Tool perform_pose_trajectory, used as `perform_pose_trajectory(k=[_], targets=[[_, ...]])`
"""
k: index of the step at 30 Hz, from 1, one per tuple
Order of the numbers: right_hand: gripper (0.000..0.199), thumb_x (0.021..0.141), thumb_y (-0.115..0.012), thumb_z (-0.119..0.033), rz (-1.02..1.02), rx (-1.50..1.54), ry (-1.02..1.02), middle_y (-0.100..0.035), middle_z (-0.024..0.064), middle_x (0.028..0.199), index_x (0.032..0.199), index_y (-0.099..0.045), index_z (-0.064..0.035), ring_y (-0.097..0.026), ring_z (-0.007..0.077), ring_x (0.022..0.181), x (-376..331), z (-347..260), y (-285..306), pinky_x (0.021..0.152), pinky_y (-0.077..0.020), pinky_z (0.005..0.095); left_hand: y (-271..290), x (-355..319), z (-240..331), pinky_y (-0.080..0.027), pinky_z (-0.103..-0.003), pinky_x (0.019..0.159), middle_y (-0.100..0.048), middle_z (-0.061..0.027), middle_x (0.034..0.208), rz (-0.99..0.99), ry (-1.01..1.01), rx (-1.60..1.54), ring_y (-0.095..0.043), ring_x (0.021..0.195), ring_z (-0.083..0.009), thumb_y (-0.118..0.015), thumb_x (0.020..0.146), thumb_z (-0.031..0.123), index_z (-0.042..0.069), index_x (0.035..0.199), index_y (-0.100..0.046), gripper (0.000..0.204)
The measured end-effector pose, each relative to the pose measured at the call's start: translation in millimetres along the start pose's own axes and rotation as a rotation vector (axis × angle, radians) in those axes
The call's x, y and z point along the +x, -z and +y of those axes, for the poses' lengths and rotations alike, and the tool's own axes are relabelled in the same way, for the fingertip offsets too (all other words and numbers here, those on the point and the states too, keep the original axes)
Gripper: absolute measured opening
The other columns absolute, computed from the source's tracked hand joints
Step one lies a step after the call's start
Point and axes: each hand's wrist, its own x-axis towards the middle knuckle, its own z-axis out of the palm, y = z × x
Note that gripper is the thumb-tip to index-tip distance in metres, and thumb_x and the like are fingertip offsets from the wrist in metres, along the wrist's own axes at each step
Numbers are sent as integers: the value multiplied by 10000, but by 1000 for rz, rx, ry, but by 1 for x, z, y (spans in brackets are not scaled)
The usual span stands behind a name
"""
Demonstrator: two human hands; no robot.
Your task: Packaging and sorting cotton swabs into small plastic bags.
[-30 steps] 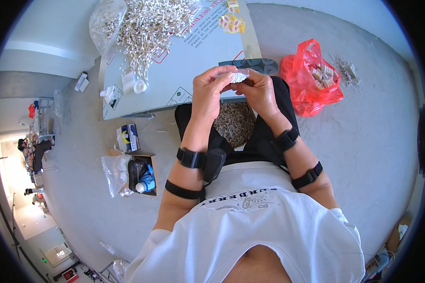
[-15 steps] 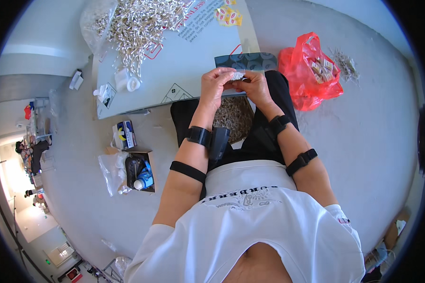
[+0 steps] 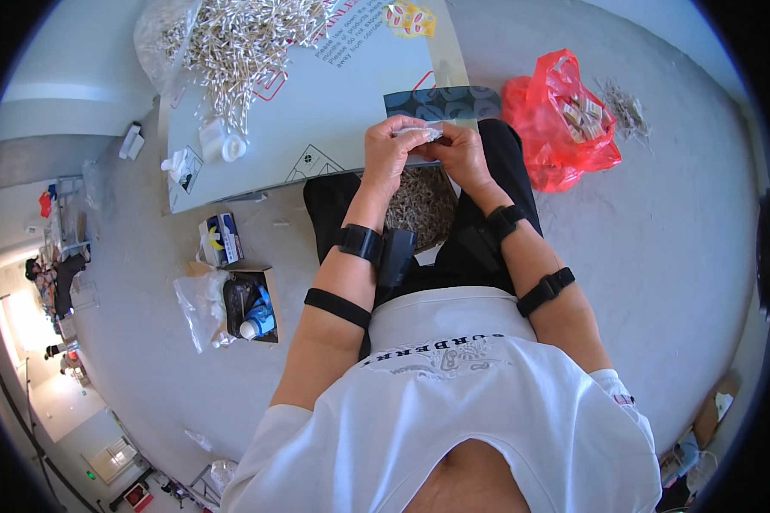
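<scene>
Drawn closer together since one second ago: your left hand (image 3: 388, 156) and right hand (image 3: 464, 157), now nearer the table's front edge, with more of the dark sheet (image 3: 443, 103) bared beyond them. Table items all sit farther left and higher in the view.

Left hand: thumb and fingers pinched on the small white bundle (image 3: 427, 133). Right hand: thumb and fingertips closed on the same bundle at its right end. You hold it between both hands, above the table's near edge; its finer detail is too small to tell.

On the table (image 3: 342, 120): at far left, a heap of white-tipped sticks (image 3: 239, 56) beside a clear plastic bag (image 3: 158, 38); nearer you, a white round tub (image 3: 233, 149); at the far right edge, yellow-and-white packets (image 3: 410, 19).

Between your legs: a mass of sticks (image 3: 421, 209). Right, on the floor: a red plastic bag (image 3: 549, 154) with small packs (image 3: 584, 120) in it, loose sticks (image 3: 630, 111) just beyond. Left, on the floor: an open cardboard box (image 3: 271, 313) containing a blue bottle (image 3: 259, 316).
</scene>
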Motion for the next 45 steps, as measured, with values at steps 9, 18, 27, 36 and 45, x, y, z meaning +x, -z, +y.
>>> perform_pose_trajectory(k=[9, 18, 27, 36, 45], targets=[[240, 780, -666, 75, 2, 135, 21, -677, 13, 819, 1005, -702, 0, -602, 63, 744, -6, -16, 5, 663, -502, 221, 14, -21, 19, -508, -281, 887, -666, -92, 1132, -139, -156, 91, -631, 986, -158, -637, 723, -82, -15, 1079, -680, 364], [262, 788, -657, 84, -9, 140, 67, -673, 8, 845, 1035, -695, 4, -612, 66, 762, -12, -30, 7, 678, -512, 219, 8, -24, 24, -560, -257, 785, -675, -60, 1060, -139, -269, 85, -639, 937, -123, -691, 731, -121, 32, 1018, -704, 326], [206, 798, -675, 44, 2, 139, 14, -649, -13, 744, 992, -710, -15, -585, 51, 678, -14, -26, 12, 607, -483, 215, 6, -23, 19, -549, -242, 761, -693, -40, 983, -114, -188, 122, -645, 858, -104, -695, 744, -106, 22, 1024, -712, 308], [166, 770, -723, 7, -8, 47, 63, -617, -29, 705, 935, -707, -2, -533, 33, 675, -14, -15, 20, 612, -454, 222, -1, -22, 18, -505, -208, 666, -685, -12, 899, -96, -207, 117, -591, 735, -55, -691, 776, -56, 17, 1048, -708, 282], [163, 794, -771, -114, -88, 126, -89, -595, -43, 670, 894, -716, 2, -489, 29, 574, -19, -35, 24, 511, -359, 201, 6, -21, 18, -428, -202, 528, -657, 4, 774, -48, -58, 159, -557, 644, -45, -696, 820, 53, -9, 977, -681, 169]])
